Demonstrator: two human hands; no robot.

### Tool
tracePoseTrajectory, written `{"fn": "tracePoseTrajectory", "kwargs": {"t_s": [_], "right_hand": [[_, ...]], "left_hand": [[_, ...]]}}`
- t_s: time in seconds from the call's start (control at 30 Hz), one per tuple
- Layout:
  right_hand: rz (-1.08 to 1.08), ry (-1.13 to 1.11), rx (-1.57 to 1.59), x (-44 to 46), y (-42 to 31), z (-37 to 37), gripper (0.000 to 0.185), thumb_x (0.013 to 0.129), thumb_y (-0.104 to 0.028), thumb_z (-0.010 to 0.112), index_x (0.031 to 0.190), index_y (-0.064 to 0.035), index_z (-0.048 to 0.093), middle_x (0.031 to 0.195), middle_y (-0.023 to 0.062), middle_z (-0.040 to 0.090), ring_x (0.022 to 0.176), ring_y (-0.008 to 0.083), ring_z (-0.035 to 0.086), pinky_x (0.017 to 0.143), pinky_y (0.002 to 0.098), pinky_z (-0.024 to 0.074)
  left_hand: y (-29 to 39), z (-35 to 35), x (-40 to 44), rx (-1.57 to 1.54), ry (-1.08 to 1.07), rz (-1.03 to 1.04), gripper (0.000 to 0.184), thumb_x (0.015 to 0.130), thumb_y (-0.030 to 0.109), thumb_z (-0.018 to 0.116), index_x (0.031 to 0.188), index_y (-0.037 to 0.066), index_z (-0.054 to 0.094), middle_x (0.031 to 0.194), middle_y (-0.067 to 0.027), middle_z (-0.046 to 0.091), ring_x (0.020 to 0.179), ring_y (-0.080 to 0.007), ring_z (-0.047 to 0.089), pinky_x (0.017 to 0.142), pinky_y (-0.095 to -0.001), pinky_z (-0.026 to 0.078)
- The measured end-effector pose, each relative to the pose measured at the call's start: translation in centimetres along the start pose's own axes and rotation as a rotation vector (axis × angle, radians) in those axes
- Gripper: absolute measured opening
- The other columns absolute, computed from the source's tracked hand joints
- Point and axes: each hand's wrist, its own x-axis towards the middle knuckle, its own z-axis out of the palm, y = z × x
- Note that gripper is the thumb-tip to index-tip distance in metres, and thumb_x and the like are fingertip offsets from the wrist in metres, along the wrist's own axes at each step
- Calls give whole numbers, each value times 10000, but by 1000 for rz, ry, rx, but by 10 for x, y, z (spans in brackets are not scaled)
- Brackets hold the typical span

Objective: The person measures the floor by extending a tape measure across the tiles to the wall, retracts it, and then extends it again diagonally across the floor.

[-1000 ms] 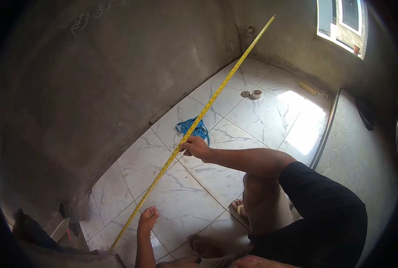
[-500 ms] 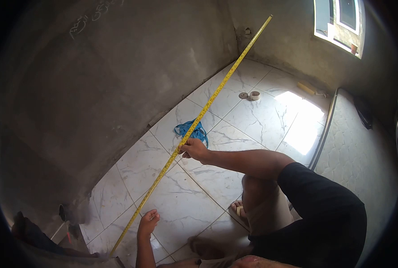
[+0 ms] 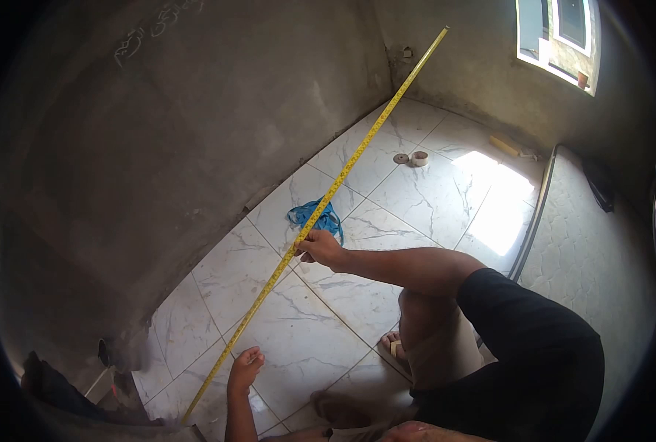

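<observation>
A yellow measuring tape (image 3: 357, 151) runs diagonally across the view, extended from the lower left to high on the right, its far end in the air before the back wall. My right hand (image 3: 320, 248) pinches the blade near its middle. My left hand (image 3: 246, 368) is beside the lower stretch of tape, apart from it, with fingers curled; whether anything is in them is hidden. Behind the tape a crumpled blue cloth or strap (image 3: 329, 219) lies on the tiles near my right hand. The tape's near end is unclear at the lower left.
White marbled tiles (image 3: 298, 324) cover the floor. A small roll (image 3: 419, 158) and a flat disc (image 3: 401, 158) lie farther back. A mattress (image 3: 578, 243) leans at right. Bare grey walls (image 3: 195, 132) and a window (image 3: 556, 44) enclose the room. Dark items (image 3: 55, 387) are at lower left.
Almost nothing differs. The tape and my right hand have shifted very slightly downward; my left hand stays in nearly the same place.
</observation>
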Motion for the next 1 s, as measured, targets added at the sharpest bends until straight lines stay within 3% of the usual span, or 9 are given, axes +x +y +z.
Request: {"fn": "tracePoseTrajectory", "kwargs": {"t_s": [0.13, 0.23, 0.33, 0.43, 1.0], "right_hand": [[-4, -11, 12, 1, 1, 0, 184, 937, -167, 578, 1004, 2, 606, 890, 79, 670, 683, 118, 621, 617, 246, 517], [0, -10, 7, 0, 0, 0, 183, 943, -185, 576, 987, -16, 631, 917, 75, 682, 690, 95, 611, 658, 231, 519], [2, -11, -1, -1, 0, 0, 181, 943, -184, 576, 987, -17, 631, 916, 75, 682, 688, 94, 608, 655, 230, 516], [2, -22, 9, -1, 0, 0, 181, 943, -187, 577, 989, -20, 628, 914, 73, 680, 687, 95, 608, 655, 231, 516], [14, -35, -6, 1, 1, 0, 193, 948, -203, 577, 992, -26, 638, 912, 64, 678, 702, 93, 613, 661, 234, 515]], "left_hand": [[1, 0, -1, 11, 0, 0, 543, 852, 287, 688, 1298, 27, 517, 1189, -93, 604, 992, -166, 602, 811, -327, 482], [4, 2, -4, 20, 13, 8, 484, 885, 277, 666, 1287, 51, 519, 1083, -26, 628, 949, -134, 601, 802, -296, 470], [3, 2, -4, 19, 14, 0, 484, 886, 280, 666, 1287, 52, 521, 1087, -28, 627, 951, -133, 601, 802, -298, 472], [2, 1, -3, 23, 6, 0, 533, 857, 283, 682, 1293, 23, 520, 1197, -99, 602, 1012, -168, 597, 815, -331, 485], [-7, -2, 3, 49, -8, 10, 541, 847, 281, 690, 1289, 15, 529, 1204, -112, 604, 1050, -183, 587, 807, -324, 496]]}}
